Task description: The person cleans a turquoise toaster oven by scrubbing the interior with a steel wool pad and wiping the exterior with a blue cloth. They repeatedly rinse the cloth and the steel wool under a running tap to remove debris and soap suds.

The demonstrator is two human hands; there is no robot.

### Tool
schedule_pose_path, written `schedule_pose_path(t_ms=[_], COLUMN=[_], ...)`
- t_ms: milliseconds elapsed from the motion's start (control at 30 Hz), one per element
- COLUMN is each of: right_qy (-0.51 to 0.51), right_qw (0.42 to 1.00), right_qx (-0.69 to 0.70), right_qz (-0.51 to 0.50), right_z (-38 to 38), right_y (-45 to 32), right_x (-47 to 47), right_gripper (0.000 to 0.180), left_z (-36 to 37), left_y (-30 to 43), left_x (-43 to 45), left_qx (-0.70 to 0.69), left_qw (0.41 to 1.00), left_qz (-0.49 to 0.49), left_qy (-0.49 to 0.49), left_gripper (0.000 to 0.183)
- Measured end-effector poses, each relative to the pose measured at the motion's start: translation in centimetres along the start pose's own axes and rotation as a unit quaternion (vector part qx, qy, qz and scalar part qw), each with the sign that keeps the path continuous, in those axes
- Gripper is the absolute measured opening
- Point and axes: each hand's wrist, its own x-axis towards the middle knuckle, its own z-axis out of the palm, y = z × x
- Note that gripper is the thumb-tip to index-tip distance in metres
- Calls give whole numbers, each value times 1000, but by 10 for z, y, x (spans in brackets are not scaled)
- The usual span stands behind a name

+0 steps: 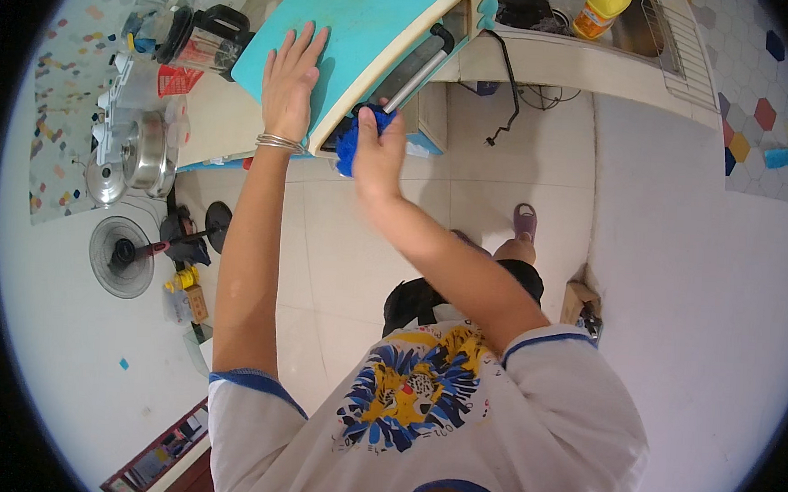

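Note:
A turquoise countertop oven (pixel 377 34) with a cream front frame stands at the counter's edge before me. My left hand (pixel 291 86) lies flat on its top, fingers spread a little and holding nothing. Bunched in my right hand (pixel 383 150) is a fluffy blue cleaning cloth (pixel 347 151), pressed at the lower end of the oven's front. The metal bar of the door handle (pixel 416 80) runs up from there to a black end piece. My fingers hide part of the cloth and the handle's near end.
A blender jar (pixel 202 43), a red plastic basket (pixel 177 80) and a steel pot (pixel 144 152) stand to the left. A power cord with plug (pixel 510 112) hangs off the counter. By the sink are a yellow bottle (pixel 602 14) and a wire rack (pixel 688 74). A fan (pixel 123 257) is lower left.

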Motion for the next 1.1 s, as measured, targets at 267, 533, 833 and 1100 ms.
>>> schedule_pose_path(t_ms=[267, 533, 833, 1100], right_qy=[-39, -46, -201, -135], right_qw=[981, 805, 938, 926], right_qx=[-46, -498, -283, 259], right_qz=[-184, -318, -11, 239], right_z=[-60, -34, -65, -99], right_y=[-73, -107, -132, -49], right_x=[55, 117, 171, 182], right_gripper=[41, 31, 42, 33], left_z=[-3, -2, 0, -4], left_y=[0, 1, -1, 3], left_x=[-4, -3, -3, 1], left_qx=[0, 4, 28, 24], left_qw=[1000, 1000, 1000, 1000], left_qz=[1, -8, 2, 6], left_qy=[4, -10, -7, -19], left_gripper=[54, 52, 51, 53])
